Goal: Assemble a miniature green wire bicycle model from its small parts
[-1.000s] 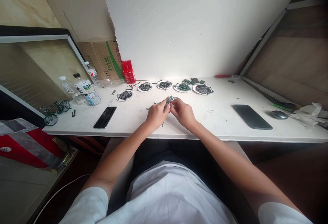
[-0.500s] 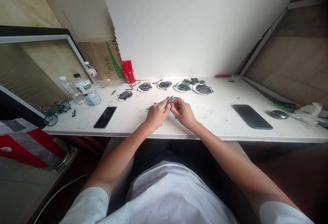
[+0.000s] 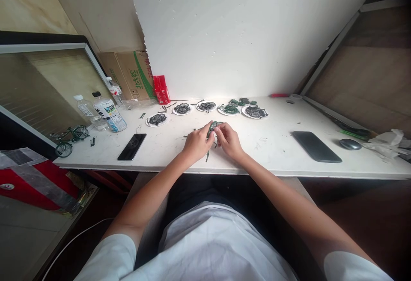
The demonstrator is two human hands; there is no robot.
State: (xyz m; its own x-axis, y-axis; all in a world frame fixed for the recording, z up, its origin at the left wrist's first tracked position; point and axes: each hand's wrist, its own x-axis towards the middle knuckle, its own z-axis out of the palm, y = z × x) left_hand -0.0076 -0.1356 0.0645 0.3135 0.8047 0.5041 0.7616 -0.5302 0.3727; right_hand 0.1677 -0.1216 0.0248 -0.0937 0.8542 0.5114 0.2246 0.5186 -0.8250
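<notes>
Over the near middle of the table, my left hand (image 3: 199, 140) and my right hand (image 3: 229, 140) meet, their fingers closed on a green model bicycle part (image 3: 215, 126). It has a curved edge and looks like a wheel with its guard, though fingertips cover much of it. Small dark green pieces (image 3: 207, 156) show just below the hands. Beyond them stand white plates of model parts: one with green frames (image 3: 229, 109), another with dark spoked wheels (image 3: 254, 112). At the far left rests an assembled green model bicycle (image 3: 71, 139).
A phone (image 3: 132, 147) lies left of my hands; a larger dark phone-like slab (image 3: 316, 146) and a mouse (image 3: 350, 144) lie to the right. Bottles (image 3: 111, 114), a red box (image 3: 161, 90) and a cardboard box (image 3: 130, 75) stand at the back left. A white board (image 3: 250, 41) closes off the back.
The green part has turned between my fingers, so more of its curved side shows. Small dark pieces below my hands have come into view. My forearms have hardly moved.
</notes>
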